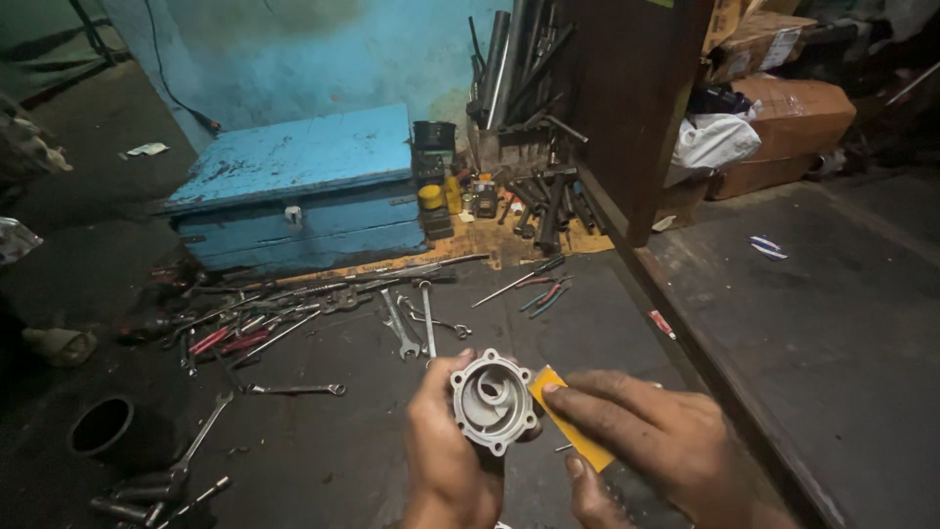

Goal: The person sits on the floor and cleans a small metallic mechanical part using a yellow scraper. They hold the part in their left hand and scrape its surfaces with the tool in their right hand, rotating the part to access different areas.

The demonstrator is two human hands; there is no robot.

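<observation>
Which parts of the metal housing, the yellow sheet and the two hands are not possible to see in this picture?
Head view only:
- Housing: back and underside hidden by the left hand.
- Yellow sheet: middle covered by right hand fingers; its material cannot be told.
- Both wrists: cut off by the bottom edge.
- Housing bore: too dark to see inside.
- Wrenches on the floor: sizes too small to tell.

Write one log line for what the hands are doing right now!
left hand: holds round metal housing | right hand: presses yellow sheet against housing rim | around: wrenches on floor, blue box behind
</observation>
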